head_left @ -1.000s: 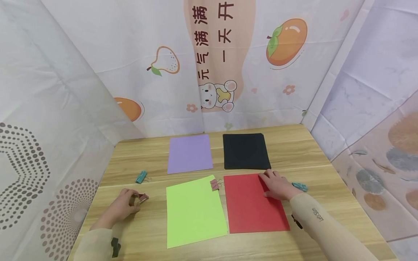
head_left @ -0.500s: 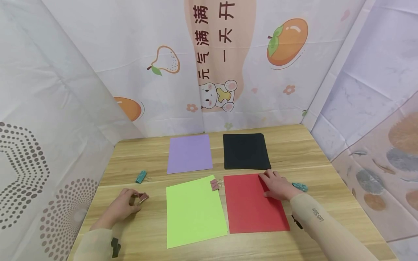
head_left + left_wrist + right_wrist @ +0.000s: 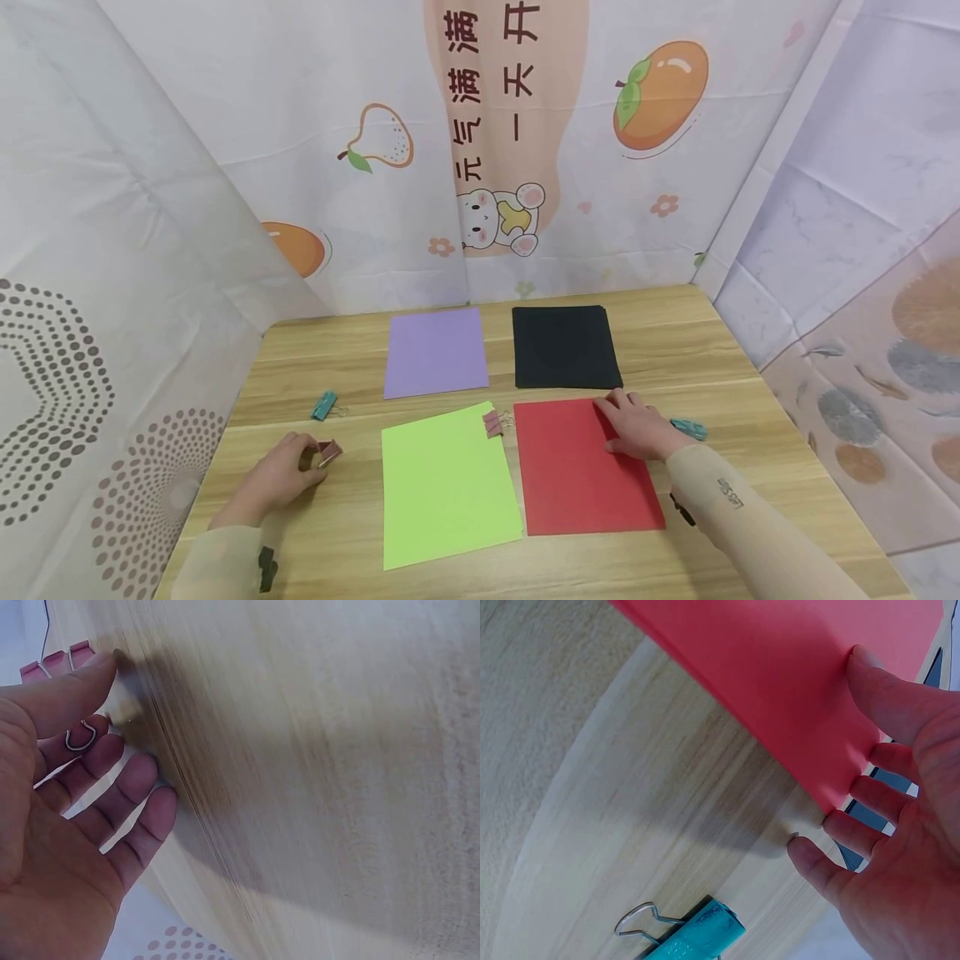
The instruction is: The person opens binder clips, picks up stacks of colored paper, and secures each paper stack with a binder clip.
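Observation:
My left hand (image 3: 281, 475) pinches a pink binder clip (image 3: 330, 453) just above the wood table, left of the yellow-green paper (image 3: 446, 492). In the left wrist view the thumb and index finger hold the clip (image 3: 56, 666) by its wire handles. A stack of red paper (image 3: 573, 475) lies right of the yellow-green paper. At its far right corner my right hand (image 3: 637, 429) touches it. The right wrist view has the thumb on top of the sheets and the relaxed fingertips along their edge. Another pink binder clip (image 3: 492, 423) sits on the yellow-green paper's far right corner.
Purple paper (image 3: 437, 354) and black paper (image 3: 565, 346) lie along the back of the table. One teal binder clip (image 3: 324, 406) lies at the left. A second teal binder clip (image 3: 690, 430) lies beside the right hand. Printed curtains (image 3: 570, 233) surround the back and sides.
My left hand has shifted very slightly with the pink binder clip still in its fingers. The right hand and the papers stay in place.

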Demonstrator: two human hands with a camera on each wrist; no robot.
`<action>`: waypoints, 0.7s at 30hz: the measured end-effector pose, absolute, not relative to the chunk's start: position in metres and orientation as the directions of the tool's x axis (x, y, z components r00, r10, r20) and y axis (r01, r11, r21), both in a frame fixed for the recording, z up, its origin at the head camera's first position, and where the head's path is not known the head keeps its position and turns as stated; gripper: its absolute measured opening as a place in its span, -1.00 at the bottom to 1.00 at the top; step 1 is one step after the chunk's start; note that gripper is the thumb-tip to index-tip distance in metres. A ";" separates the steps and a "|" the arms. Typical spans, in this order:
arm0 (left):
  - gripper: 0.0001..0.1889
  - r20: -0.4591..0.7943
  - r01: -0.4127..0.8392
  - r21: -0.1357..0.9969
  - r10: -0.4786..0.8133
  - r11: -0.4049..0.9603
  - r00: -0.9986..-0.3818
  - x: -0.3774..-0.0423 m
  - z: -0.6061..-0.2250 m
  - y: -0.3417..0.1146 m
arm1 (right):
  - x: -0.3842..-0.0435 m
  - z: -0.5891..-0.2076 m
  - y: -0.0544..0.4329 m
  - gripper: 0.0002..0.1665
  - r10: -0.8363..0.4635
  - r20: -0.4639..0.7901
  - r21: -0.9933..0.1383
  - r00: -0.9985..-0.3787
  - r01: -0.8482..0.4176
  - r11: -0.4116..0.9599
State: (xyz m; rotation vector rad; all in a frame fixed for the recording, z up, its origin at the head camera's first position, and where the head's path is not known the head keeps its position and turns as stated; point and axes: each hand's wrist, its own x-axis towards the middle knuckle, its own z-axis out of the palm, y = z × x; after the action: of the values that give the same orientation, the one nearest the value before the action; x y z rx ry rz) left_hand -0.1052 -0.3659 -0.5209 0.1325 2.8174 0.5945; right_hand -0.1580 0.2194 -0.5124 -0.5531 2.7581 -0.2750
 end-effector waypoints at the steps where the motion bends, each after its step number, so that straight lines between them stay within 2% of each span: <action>1: -0.61 -0.233 0.034 0.404 0.139 0.914 -0.962 -0.105 -0.520 -0.366 | -0.158 -0.513 0.220 -0.05 -0.401 -0.266 -0.246 -0.877 -0.341 0.907; 11: -0.57 -0.256 0.013 0.357 0.112 0.934 -0.960 -0.105 -0.512 -0.361 | -0.160 -0.514 0.220 -0.05 -0.407 -0.260 -0.234 -0.875 -0.352 0.906; 21: -0.59 -0.223 0.057 0.298 0.127 0.953 -0.967 -0.105 -0.513 -0.360 | -0.160 -0.515 0.221 -0.05 -0.409 -0.255 -0.234 -0.876 -0.354 0.905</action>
State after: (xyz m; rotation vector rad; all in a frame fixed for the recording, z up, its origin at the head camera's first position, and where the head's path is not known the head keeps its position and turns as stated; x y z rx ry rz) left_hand -0.1052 -0.3595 -0.5130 0.1373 2.8650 0.4268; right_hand -0.1599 0.2209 -0.5145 -0.5680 2.7693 -0.2593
